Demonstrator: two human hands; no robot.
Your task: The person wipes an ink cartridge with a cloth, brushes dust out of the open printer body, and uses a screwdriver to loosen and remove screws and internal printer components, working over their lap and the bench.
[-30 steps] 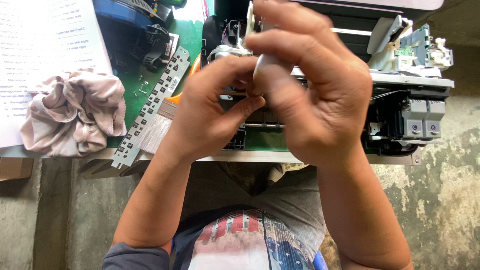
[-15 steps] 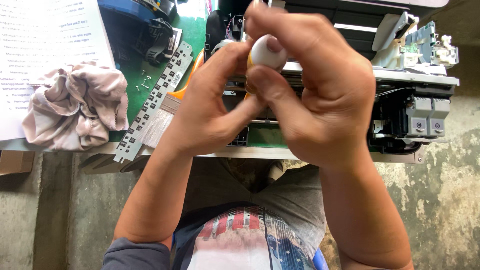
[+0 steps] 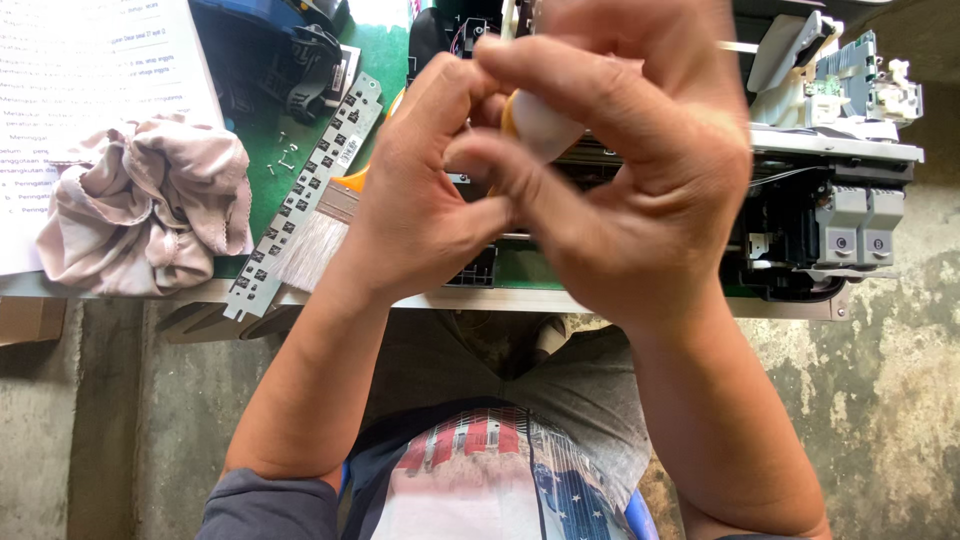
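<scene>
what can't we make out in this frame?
Head view only:
- White part: mostly covered by the left hand and right hand; shape and kind unclear.
- Printer: middle hidden behind both hands, top cut off by the frame edge.
- Brush: handle runs under the left hand.
- Paper: cut off at the left and top edges; cloth covers its lower part.
- Screws: too small to count.

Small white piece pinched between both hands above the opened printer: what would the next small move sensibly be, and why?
Probably a slight regrip. The left hand and right hand cover most of the small white piece, so only one rounded face with an orange edge shows. It is held above the opened printer, not seated in it, and its other faces are hidden.
</scene>
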